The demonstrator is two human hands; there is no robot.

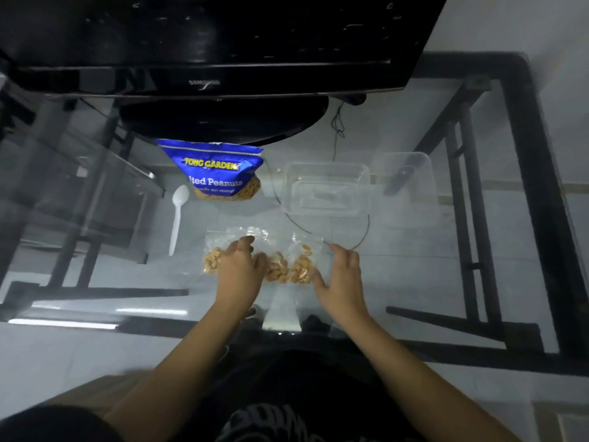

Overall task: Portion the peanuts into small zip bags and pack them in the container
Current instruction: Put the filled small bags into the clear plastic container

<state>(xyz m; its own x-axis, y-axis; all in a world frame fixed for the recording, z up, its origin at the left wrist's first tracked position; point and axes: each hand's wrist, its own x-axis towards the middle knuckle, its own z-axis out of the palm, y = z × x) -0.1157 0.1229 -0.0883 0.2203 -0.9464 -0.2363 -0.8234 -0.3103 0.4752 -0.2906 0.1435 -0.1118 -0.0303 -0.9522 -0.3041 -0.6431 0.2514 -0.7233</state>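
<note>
Gathering the filled zip bags (280, 263) at the centre of the frame, we have both hands down on the glass table (414, 266): our left hand (239, 269) lies flat and open-fingered over the left bags, pressing rather than pinching, and our right hand (342, 275) is spread open just beside the rightmost bag, thumb touching its edge, holding nothing. We count what looks like three or four small clear bags of peanuts lying side by side and partly overlapping; the exact number is hard to tell under the hand. We judge them light, soft and shifting, since loose nuts slump to one end, and the thin film is likely slippery on glass, so we would pinch each by the empty upper part near the zip seal, or scoop the row together between both palms. The clear plastic container (326, 193) sits empty in the upper right of centre, near the bags, with its lid (404, 183) just beside it to the right. Upper left of centre stands the blue Tong Garden salted peanuts bag (216, 170), with a white plastic spoon (177, 215) to its left. A thin black cable (338, 129) loops between bags and container and could snag a carried bag. A dark monitor (207, 43) fills the top of the frame, well clear.
</note>
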